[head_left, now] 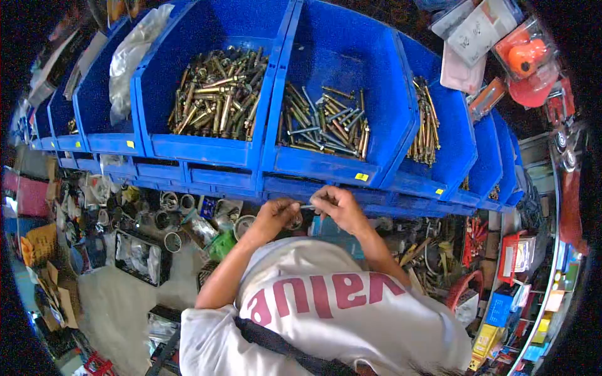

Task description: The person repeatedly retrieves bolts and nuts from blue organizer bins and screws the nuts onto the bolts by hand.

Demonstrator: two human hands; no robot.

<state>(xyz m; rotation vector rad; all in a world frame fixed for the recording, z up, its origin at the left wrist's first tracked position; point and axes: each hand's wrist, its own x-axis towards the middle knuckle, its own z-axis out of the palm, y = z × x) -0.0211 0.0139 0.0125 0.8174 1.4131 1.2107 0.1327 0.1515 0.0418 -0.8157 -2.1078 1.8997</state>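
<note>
In front of the blue bins, my left hand (pixel 276 219) and my right hand (pixel 338 208) meet near the middle of the view. A thin silvery bolt (pixel 306 207) spans the gap between them. Both hands pinch it, one at each end, so its ends are hidden by the fingers. Just above my hands, a blue bin (pixel 326 164) holds loose long bolts (pixel 335 122), some golden and some silvery. To its left, another blue bin (pixel 200 150) is heaped with golden anchor bolts (pixel 219 94).
More blue bins (pixel 453 166) continue right with golden bolts. A clear plastic bag (pixel 135 62) hangs over a left bin. Packaged goods (pixel 483 31) hang upper right. Below left, a black crate (pixel 143 257) stands on the floor (pixel 119 307). Small boxes (pixel 500 309) line the right side.
</note>
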